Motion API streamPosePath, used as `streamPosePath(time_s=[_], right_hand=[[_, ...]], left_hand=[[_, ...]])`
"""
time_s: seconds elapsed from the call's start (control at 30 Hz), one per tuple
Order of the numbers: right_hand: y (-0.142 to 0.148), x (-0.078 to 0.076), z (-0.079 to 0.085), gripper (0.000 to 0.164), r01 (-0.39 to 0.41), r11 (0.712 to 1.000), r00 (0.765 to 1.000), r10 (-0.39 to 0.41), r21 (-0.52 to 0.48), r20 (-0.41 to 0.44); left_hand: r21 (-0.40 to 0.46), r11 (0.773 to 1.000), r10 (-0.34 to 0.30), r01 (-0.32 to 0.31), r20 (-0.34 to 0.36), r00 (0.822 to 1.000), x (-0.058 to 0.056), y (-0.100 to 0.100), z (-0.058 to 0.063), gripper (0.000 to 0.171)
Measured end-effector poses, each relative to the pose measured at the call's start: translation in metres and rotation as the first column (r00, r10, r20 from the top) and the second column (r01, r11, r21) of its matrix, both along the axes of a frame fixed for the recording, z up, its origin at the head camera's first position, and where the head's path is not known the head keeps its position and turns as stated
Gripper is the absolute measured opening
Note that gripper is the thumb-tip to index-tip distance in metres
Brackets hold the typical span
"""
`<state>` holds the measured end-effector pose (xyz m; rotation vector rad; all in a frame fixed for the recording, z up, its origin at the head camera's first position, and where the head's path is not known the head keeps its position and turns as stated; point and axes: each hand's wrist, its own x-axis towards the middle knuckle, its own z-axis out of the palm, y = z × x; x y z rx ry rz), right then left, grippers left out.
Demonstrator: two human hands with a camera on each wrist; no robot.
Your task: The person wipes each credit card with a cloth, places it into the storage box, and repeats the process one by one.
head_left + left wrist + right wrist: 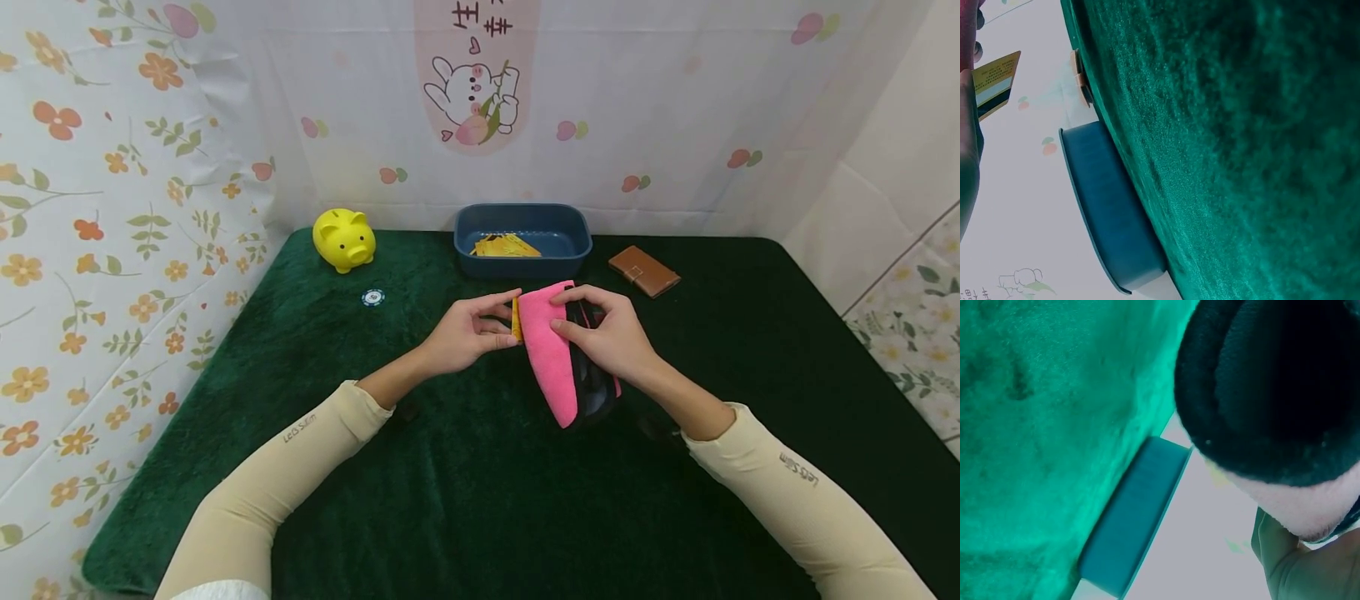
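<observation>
My left hand (468, 332) pinches a yellow card (516, 321) by its edges, fingers above and thumb below. In the left wrist view the card (996, 86) shows small print, a pale band and a black stripe. A pink plush piece with black trim (549, 354), its exact kind unclear, hangs tilted in my right hand (607, 329), whose thumb and fingers grip its upper part. The card's far edge meets or overlaps the pink side in the head view. From the right wrist, a dark, round, fuzzy-rimmed opening (1210, 434) shows on the plush piece.
Behind the hands, a blue basket (525, 267) holds several yellow cards (504, 246). A brown wallet (645, 272) lies to its right. Further left are a yellow piggy bank (343, 240) and a poker chip (372, 297). Dark green cloth (450, 500) covers the table.
</observation>
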<state>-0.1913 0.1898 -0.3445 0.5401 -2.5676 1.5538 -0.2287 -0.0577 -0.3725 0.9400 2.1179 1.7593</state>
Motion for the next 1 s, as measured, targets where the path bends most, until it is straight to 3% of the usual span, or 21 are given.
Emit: streamPosePath(time_s=[0.33,0.73,1.0], right_hand=[[0.0,0.004,-0.002,0.024,-0.062,0.996,0.996,0.065,0.067,-0.056],[0.008,0.004,-0.005,0.023,-0.155,0.982,0.977,0.169,0.109,-0.13],[0.017,0.006,-0.006,0.024,-0.123,0.983,0.975,0.145,0.136,-0.167]], left_hand=[[0.0,1.0,0.012,-0.012,-0.034,0.999,-0.002,0.0,-0.005,0.061],[0.106,0.994,0.028,-0.019,-0.08,0.996,0.0,0.0,-0.003,0.062],[0.146,0.989,0.042,-0.029,-0.086,0.995,0.0,0.001,0.0,0.06]])
